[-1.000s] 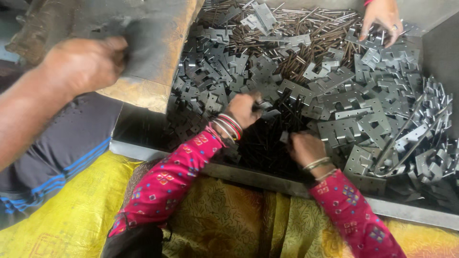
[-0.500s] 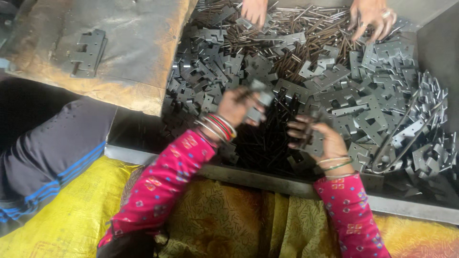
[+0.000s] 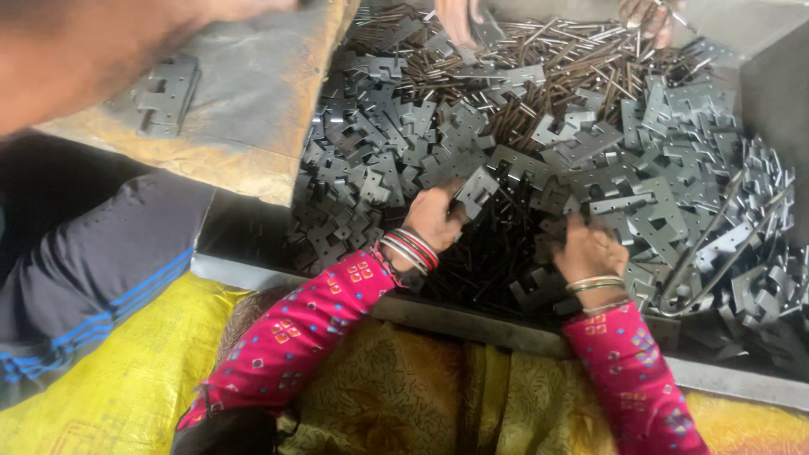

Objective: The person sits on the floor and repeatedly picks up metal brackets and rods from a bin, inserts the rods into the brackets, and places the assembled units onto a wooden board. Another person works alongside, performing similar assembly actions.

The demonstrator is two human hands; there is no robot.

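Left grip (image 3: 436, 217) first: I see my left hand closed on a flat grey metal hinge plate (image 3: 477, 190), lifted a little off the heap, with striped bangles (image 3: 409, 248) stacked at the wrist just behind it. To its right, well apart, my right hand (image 3: 590, 251) lies knuckles-up on the pile, fingers curled down into dark stamped pieces; whether that grip has actually closed on one, I cannot tell. Both wrists come out of pink patterned sleeves (image 3: 303, 333), and beneath them is the steel rim of the tray (image 3: 472, 324).

Between the two grips sits a dark patch of loose thin pins (image 3: 497, 261). All around and beyond them spreads the heap of grey hinge plates (image 3: 581, 160), lying every way up. Further out from the left grip, toward the top, is a drift of brown metal rods (image 3: 556, 72).

Left of the left grip, on a worn board (image 3: 253, 109), lie a few stacked hinge plates (image 3: 167, 94), with another person's arm (image 3: 93, 42) crossing above. At the far edge, past the rods, two more hands of a co-worker (image 3: 645, 15) dip into the pile.
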